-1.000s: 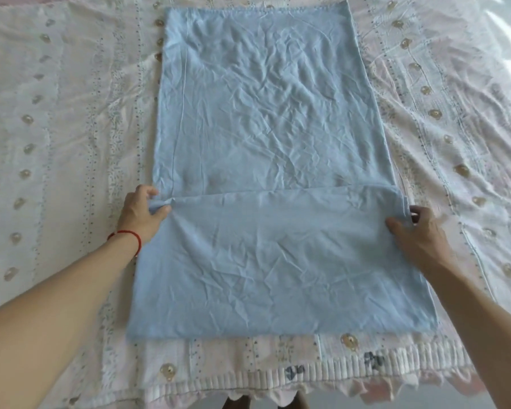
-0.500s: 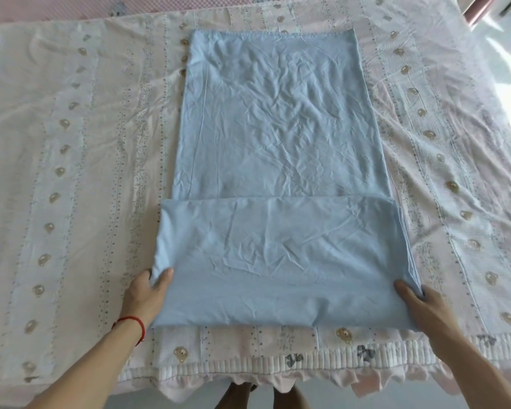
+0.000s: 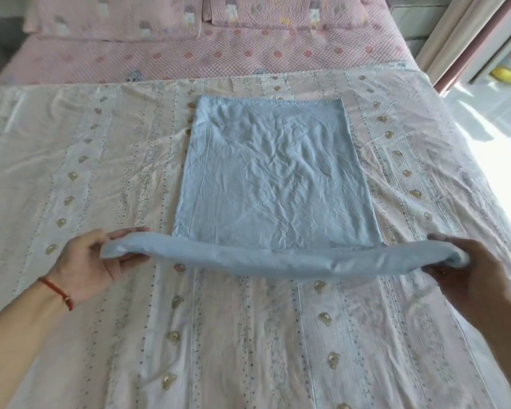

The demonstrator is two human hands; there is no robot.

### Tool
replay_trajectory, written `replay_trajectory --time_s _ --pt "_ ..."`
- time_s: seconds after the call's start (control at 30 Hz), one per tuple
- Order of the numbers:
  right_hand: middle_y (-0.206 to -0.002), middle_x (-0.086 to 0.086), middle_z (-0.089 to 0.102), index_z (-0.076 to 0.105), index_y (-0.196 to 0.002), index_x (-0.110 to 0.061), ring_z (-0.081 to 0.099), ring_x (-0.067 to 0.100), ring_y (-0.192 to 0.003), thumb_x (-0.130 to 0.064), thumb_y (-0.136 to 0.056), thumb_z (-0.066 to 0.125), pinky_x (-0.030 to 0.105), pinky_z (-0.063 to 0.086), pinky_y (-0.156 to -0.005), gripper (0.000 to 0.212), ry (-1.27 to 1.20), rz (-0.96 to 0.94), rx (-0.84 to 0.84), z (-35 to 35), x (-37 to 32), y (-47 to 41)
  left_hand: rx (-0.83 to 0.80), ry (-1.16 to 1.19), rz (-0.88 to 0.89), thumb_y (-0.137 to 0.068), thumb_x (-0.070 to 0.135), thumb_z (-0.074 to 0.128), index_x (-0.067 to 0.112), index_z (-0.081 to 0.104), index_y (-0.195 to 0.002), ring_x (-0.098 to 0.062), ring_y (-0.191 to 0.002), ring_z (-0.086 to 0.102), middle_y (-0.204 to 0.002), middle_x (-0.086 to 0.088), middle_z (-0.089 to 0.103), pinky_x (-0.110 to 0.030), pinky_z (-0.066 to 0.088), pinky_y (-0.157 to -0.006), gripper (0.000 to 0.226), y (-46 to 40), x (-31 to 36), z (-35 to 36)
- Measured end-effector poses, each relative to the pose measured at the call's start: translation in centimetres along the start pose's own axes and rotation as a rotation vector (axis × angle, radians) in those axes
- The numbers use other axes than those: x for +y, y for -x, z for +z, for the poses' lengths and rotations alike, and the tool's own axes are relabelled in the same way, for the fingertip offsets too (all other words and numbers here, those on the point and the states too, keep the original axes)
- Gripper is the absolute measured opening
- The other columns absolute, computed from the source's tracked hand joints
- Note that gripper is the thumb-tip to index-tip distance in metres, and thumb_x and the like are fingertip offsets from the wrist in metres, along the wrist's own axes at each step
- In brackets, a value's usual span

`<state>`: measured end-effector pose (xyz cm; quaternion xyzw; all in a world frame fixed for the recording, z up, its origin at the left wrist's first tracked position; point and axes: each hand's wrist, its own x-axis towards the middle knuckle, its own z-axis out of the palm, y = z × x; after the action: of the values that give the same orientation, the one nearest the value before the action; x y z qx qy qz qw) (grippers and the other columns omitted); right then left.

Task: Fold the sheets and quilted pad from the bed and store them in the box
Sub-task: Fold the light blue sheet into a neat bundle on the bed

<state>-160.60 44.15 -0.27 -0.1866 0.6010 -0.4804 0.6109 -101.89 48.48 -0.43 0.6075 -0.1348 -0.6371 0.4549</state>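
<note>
A light blue sheet (image 3: pixel 272 178), already folded into a narrow strip, lies lengthwise on a cream patterned sheet (image 3: pixel 71 178) that covers the near part of the bed. The near end of the blue sheet is doubled into a thick fold and lifted off the surface, sagging slightly in the middle between the two hands. The left hand (image 3: pixel 86 261) grips the left end of this fold, thumb on top and fingers curled beneath the cloth; a red cord bracelet (image 3: pixel 58 290) circles its wrist. The right hand (image 3: pixel 466 273) grips the right end in the same manner, fingers wrapped around the bunched edge. The hands are well apart, one at each end of the fold. The far part of the blue sheet rests flat and creased on the patterned sheet. Beyond it lie a pink quilted pad (image 3: pixel 219 57) and two pink pillows (image 3: pixel 115 19) at the head of the bed.
</note>
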Motion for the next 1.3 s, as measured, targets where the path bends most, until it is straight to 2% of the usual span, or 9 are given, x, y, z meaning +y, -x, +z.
replay_trajectory --time_s 0.1,0.2,0.27,0.4,0.6,0.73,0.97,1.13,1.3 --pt "-0.095 0.024 0.075 0.053 -0.112 0.009 0.077 0.032 -0.085 -0.025 -0.037 0.079 0.035 0.062 -0.078 0.087 -0.095 -0.036 -0.016 3.1 -2.7 -5.2 0.02 -0.064 0.05 -0.077 -0.006 0.043 -0.01 0.075 -0.101 -0.035 -0.104 0.073 -0.115 -0.028 0.071 -0.036 0.063 -0.081 0.04 -4.3 3.0 1.7" --pt "-0.092 0.018 0.078 0.057 -0.116 0.009 0.078 0.025 -0.086 0.002 -0.096 0.051 0.027 0.063 -0.075 0.022 0.103 -0.086 -0.032 6.6 -4.5 -11.2 0.082 -0.282 0.135 -0.086 0.004 0.064 -0.002 0.07 -0.105 -0.024 -0.077 0.074 -0.095 -0.019 0.073 -0.027 0.061 -0.064 0.021 -9.4 5.4 4.1" --pt "-0.08 0.01 0.078 0.063 -0.109 0.005 0.077 0.019 -0.073 -0.001 -0.104 0.049 0.025 0.063 -0.068 0.016 0.289 -0.116 0.022 8.3 -4.7 -15.6 0.174 -0.412 0.189 -0.09 0.014 0.072 0.006 0.071 -0.099 -0.018 -0.062 0.06 -0.078 -0.01 0.063 -0.025 0.051 -0.055 0.013 -13.4 6.3 5.6" --pt "-0.073 0.007 0.074 0.072 -0.092 -0.016 0.063 0.026 -0.072 -0.019 -0.096 0.066 0.037 0.056 -0.065 0.008 0.708 -0.243 0.188 10.3 -2.3 -24.0 0.439 -0.609 0.253 -0.08 0.036 0.084 0.022 0.072 -0.087 -0.022 -0.083 0.066 -0.091 -0.003 0.072 -0.034 0.055 -0.086 0.02 -22.7 5.4 6.7" --pt "-0.14 0.026 0.044 0.04 -0.148 -0.024 0.04 0.043 -0.134 -0.061 -0.093 0.059 0.055 0.032 -0.113 0.068 1.18 -0.203 0.304 7.8 8.4 -24.4 0.502 -0.775 0.235 -0.09 0.056 0.066 0.021 0.065 -0.111 -0.029 -0.088 0.068 -0.1 -0.005 0.071 -0.039 0.056 -0.078 0.041 -27.2 -3.4 4.8" --pt "-0.142 0.027 0.045 0.042 -0.144 -0.019 0.043 0.045 -0.133 -0.065 -0.095 0.048 0.056 0.036 -0.108 0.067 1.239 -0.106 0.409 7.5 8.8 -23.3 0.482 -0.841 0.306 -0.094 0.054 0.059 0.029 0.061 -0.12 -0.028 -0.091 0.068 -0.104 -0.002 0.071 -0.048 0.057 -0.086 0.036 -25.8 -4.9 3.5" --pt "-0.102 0.032 0.063 0.05 -0.102 0.0 0.058 0.041 -0.087 -0.048 -0.102 0.052 0.047 0.046 -0.078 0.048 1.17 -0.119 0.381 7.3 7.9 -23.8 0.505 -0.778 0.483 -0.096 0.021 0.065 0.029 0.064 -0.121 -0.025 -0.094 0.065 -0.108 -0.001 0.07 -0.04 0.053 -0.085 0.027 -26.3 -4.1 5.3" --pt "-0.114 0.034 0.061 0.036 -0.102 -0.01 0.061 0.05 -0.106 -0.048 -0.104 0.045 0.049 0.039 -0.08 0.039 1.213 -0.189 0.391 7.8 10.2 -24.3 0.597 -0.839 0.343 -0.093 0.033 0.07 0.024 0.06 -0.124 -0.028 -0.098 0.062 -0.108 0.001 0.064 -0.04 0.049 -0.089 0.034 -28.0 -5.5 5.8" --pt "-0.12 0.033 0.063 0.056 -0.111 0.0 0.06 0.048 -0.112 -0.056 -0.1 0.048 0.049 0.043 -0.091 0.058 1.275 -0.076 0.306 7.3 8.2 -24.1 0.539 -0.875 0.197 -0.097 0.052 0.058 0.015 0.057 -0.129 -0.033 -0.108 0.062 -0.123 -0.009 0.066 -0.04 0.046 -0.092 0.048 -26.1 -5.1 5.4"
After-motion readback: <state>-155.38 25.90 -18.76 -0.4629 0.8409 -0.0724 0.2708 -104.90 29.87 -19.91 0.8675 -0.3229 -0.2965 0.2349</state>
